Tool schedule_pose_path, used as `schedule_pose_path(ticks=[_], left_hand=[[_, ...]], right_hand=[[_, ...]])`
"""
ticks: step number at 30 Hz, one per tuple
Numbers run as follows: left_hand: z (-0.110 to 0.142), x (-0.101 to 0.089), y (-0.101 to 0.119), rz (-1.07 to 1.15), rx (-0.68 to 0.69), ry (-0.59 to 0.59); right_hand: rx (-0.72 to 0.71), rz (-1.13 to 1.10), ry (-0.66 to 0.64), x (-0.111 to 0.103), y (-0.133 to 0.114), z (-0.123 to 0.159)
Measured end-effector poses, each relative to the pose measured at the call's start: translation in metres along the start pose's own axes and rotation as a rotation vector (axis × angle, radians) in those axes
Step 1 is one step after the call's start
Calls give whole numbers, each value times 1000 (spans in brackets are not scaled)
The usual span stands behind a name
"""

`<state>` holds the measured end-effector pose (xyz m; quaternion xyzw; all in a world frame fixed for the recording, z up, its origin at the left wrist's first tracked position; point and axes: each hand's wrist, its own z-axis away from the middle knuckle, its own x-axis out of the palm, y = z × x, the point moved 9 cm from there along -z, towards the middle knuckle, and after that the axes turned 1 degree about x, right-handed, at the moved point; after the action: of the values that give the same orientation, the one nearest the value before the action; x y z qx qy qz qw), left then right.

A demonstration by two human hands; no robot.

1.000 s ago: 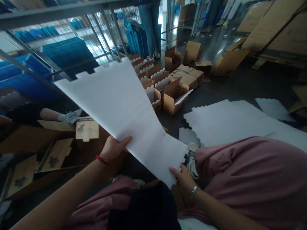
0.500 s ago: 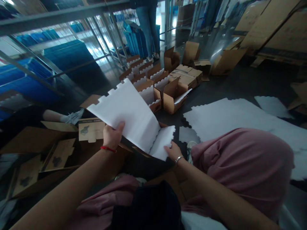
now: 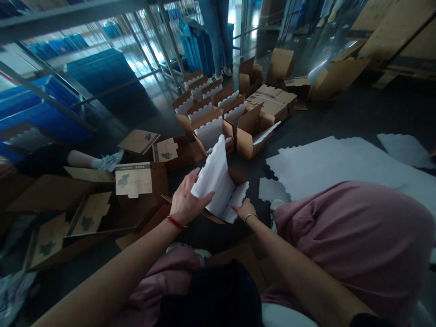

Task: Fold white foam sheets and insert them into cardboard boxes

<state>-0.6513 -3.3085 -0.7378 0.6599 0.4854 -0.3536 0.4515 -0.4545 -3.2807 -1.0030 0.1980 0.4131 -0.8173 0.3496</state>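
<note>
A folded white foam sheet (image 3: 216, 184) with notched edges stands in front of me, bent into a tall panel and a short flap. My left hand (image 3: 187, 197), with a red cord at its wrist, grips the tall panel's left edge, its thumb lying on the inner face. At the short flap's right end, my right hand (image 3: 244, 210) pinches the notched border. Brown cardboard of an open box (image 3: 237, 176) shows behind and below the sheet; how far the sheet sits inside it is partly hidden.
Open boxes with white liners (image 3: 207, 129) stand in rows ahead, beside flattened cartons (image 3: 272, 101). To the right lies a pile of white sheets (image 3: 327, 163). Open printed cartons (image 3: 133, 179) crowd the left, near another person's shoe (image 3: 111, 161). Metal racking (image 3: 163, 41) stands behind.
The tall panel has swung upright and rightward, folding closer to the short flap. My left hand has moved right with it, while my right hand stays nearly in place. The view has shifted slightly.
</note>
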Motion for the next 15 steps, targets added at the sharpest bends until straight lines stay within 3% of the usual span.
schedule_pose_path(ticks=[2, 4, 7, 9, 12, 15], left_hand=[[-9, -20, 4, 29, 20, 96], [-12, -16, 16, -87, 130, 55], [-4, 30, 29, -334, 284, -224], [5, 63, 31, -432, 301, -403], [10, 98, 30, -489, 238, -548], [7, 125, 20, -505, 105, -616]], right_hand=[[14, -4, -3, 0, 0, -1], [20, -5, -8, 2, -1, -2], [38, -2, -15, 6, 0, -4], [58, 1, -23, 8, 3, -7], [98, -5, -23, 10, 12, -14], [134, -27, -20, 14, 20, -21]])
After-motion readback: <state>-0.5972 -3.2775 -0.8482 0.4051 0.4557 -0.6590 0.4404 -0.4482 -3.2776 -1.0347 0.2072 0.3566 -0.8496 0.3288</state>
